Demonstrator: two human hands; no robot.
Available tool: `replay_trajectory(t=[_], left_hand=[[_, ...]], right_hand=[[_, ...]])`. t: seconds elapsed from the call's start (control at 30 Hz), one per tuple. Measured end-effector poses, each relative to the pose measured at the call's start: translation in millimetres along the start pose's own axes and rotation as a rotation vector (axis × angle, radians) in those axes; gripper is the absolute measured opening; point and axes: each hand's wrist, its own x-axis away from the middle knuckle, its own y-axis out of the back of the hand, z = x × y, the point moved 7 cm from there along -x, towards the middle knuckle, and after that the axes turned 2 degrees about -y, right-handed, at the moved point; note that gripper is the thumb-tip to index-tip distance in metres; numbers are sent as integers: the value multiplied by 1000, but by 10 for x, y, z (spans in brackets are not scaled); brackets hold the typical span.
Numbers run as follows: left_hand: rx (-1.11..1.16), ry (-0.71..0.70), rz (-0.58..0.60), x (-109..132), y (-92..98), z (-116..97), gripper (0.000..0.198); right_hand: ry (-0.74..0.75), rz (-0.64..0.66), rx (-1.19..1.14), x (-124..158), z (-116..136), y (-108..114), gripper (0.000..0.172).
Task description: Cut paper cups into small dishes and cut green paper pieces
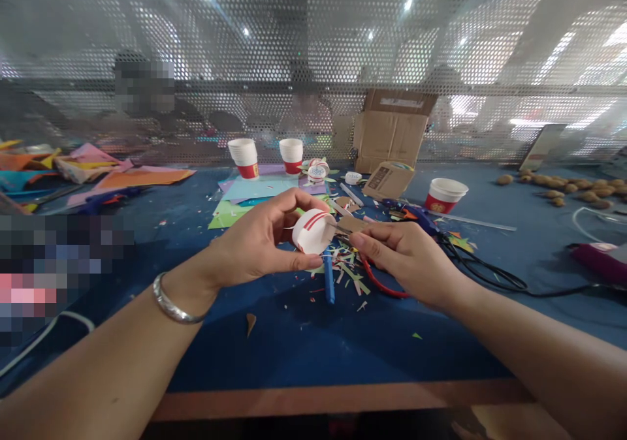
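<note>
My left hand [259, 241] is closed around a short cut piece of a white paper cup [312, 231] with red stripes, tilted on its side. My right hand [409, 257] grips what looks like a pair of scissors; their thin metal tip [339, 228] meets the right side of the cup piece. A red handle loop [379, 280] shows below the right hand, and the fingers hide the rest of the tool. Under the hands, a blue pen-like stick [329, 280] lies among paper scraps [350, 270].
Stacked paper cups [243, 159] stand at the back, another cup [445, 196] at right. A cardboard box [392, 136] stands by the perforated screen [304, 48]. Coloured paper [142, 179] lies left, walnut-like objects [582, 185] right. A black cable [504, 280] crosses the blue table [313, 355].
</note>
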Motion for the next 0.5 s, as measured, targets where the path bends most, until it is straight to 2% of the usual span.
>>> replay_trajectory(t=[0.33,0.5], left_hand=[[37,-39,47,31,-43,-59,54],[80,-13,25,40,-32,-79,53]], right_hand=[[0,50,-42,-8,5,-33,48],[19,51,-10,2,6,-28,51]])
